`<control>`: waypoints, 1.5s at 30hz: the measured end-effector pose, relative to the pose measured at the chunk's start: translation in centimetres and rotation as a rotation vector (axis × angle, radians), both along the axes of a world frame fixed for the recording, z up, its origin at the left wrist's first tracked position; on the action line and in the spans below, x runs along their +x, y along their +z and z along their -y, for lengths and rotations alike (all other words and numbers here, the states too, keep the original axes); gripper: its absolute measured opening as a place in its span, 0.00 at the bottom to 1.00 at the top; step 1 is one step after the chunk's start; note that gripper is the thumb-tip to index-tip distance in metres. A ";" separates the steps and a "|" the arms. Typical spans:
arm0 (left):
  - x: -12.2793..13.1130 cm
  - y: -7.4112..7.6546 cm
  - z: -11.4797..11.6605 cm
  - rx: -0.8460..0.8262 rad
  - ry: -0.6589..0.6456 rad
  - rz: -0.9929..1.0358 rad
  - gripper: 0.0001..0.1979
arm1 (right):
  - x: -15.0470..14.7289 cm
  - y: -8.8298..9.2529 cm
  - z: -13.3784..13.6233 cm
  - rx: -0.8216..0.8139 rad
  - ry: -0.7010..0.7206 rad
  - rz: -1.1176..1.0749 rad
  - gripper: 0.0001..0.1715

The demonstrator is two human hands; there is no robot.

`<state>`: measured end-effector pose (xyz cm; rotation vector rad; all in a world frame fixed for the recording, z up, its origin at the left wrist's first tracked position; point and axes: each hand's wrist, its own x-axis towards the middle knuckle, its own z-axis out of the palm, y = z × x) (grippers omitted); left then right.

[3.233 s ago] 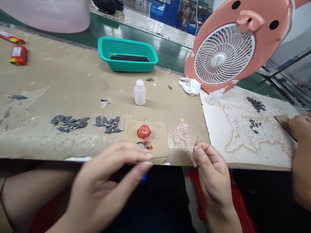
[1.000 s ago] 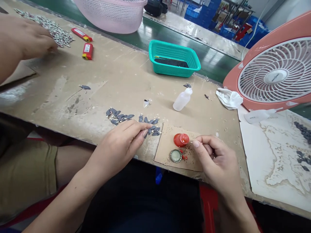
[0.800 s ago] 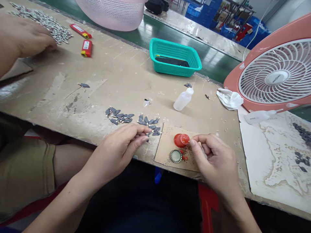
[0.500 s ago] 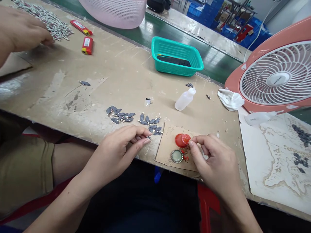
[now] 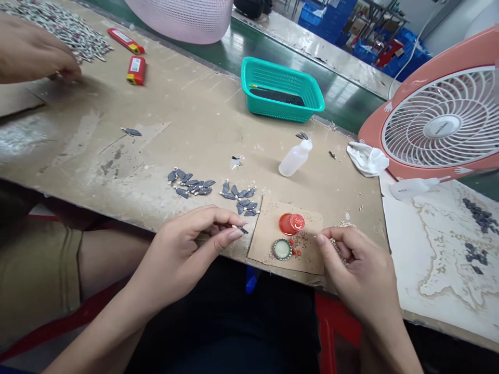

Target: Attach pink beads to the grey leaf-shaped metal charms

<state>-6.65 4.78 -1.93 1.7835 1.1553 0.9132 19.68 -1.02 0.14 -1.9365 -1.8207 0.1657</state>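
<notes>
My left hand (image 5: pixel 191 244) is at the table's front edge, pinching a small dark grey leaf-shaped charm (image 5: pixel 242 229) between thumb and forefinger. Just beyond it lie two groups of similar charms (image 5: pixel 237 200) on the worn cardboard-covered table (image 5: pixel 97 150). My right hand (image 5: pixel 354 265) curls over a pile of pale pink beads (image 5: pixel 342 244), mostly hiding it. To its left, a brown card square (image 5: pixel 307 265) holds a red cap (image 5: pixel 291 224), a round metal bezel (image 5: pixel 282 249) and a few red beads (image 5: pixel 297 252).
A co-worker's hand (image 5: pixel 35 57) rests by a heap of beaded pieces (image 5: pixel 66 36) at upper left, near two red lighters (image 5: pixel 135 70). Farther back stand a teal basket (image 5: pixel 280 91), plastic squeeze bottle (image 5: pixel 295 158) and pink fan (image 5: pixel 440 111). A printed sheet (image 5: pixel 440 249) lies right.
My right hand has moved from the red cap rightward to the pink beads. My left hand has dropped toward the table edge, with a charm now visible in its fingertips.
</notes>
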 end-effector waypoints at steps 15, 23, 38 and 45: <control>2.8 1.3 2.0 -0.305 -0.065 0.341 0.09 | 0.5 -1.3 2.4 -0.060 -0.155 -0.492 0.11; 5.7 2.1 3.3 -0.394 -0.151 0.417 0.11 | -1.6 -0.2 3.8 -0.029 -0.144 -1.236 0.11; 7.3 2.6 4.8 -0.416 -0.203 0.428 0.14 | -2.9 -0.3 6.6 0.032 -0.073 -1.011 0.02; 7.6 3.0 5.0 -0.392 -0.189 0.434 0.15 | -3.3 0.4 6.5 0.088 -0.093 -0.873 0.03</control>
